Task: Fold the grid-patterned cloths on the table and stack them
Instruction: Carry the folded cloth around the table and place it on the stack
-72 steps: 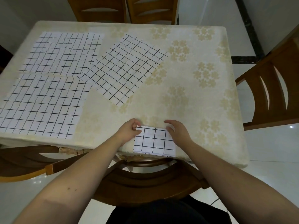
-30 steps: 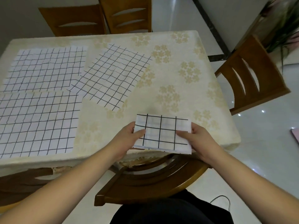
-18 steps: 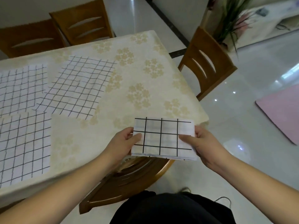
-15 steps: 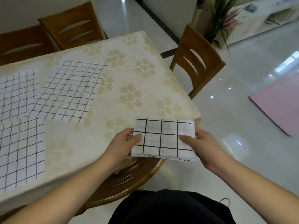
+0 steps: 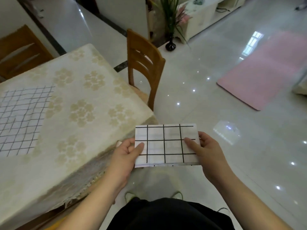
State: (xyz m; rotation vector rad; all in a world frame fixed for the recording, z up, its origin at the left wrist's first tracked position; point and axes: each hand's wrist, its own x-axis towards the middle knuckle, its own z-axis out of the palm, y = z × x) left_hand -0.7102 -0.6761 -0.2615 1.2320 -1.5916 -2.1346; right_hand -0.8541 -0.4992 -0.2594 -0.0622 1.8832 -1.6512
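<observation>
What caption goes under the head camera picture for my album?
Both hands, left and right, hold a folded grid cloth beside the table.

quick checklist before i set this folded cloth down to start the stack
1. Left hand grips the folded cloth, thumb on top: ok.
2. Right hand grips the opposite edge: ok.
3. Cloth held flat, layers lined up: ok; a thin lower layer peeks out at the near edge.
4. Cloth above the table: not ok, it is out past the corner, over the floor.
5. Bare tablecloth free beside the unfolded cloth: ok.
6. Other unfolded cloths: cannot tell, out of frame.
</observation>
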